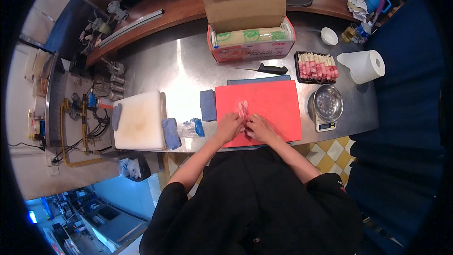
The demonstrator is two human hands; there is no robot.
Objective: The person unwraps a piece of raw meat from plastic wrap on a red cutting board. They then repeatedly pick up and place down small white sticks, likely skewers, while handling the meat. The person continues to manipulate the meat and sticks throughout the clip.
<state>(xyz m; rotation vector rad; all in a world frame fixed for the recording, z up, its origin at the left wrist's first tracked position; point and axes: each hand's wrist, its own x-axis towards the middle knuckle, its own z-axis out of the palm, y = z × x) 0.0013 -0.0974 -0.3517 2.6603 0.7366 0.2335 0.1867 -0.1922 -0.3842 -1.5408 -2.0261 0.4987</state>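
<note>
A thin slice of raw meat (pixel 243 108), pink with white streaks, lies on the red cutting board (pixel 278 99). At its near end my left hand (pixel 230 126) has its fingers closed on the strip. My right hand (pixel 258 127) meets it from the other side, fingers bent and pinching at the same end. What lies under the fingertips is mostly hidden. To the right of the board, a black tray (pixel 319 81) holds several meat rolls (pixel 317 68) wrapped round pale sticks or stalks.
Right of the board stands a scale (pixel 326 126) bearing a steel bowl (pixel 328 103). Behind lie a black-handled knife (pixel 272 69) and an open box of film (pixel 252 49). A paper roll (pixel 363 66) sits far right; a white board (pixel 139 123) and blue cloths (pixel 207 105) are left.
</note>
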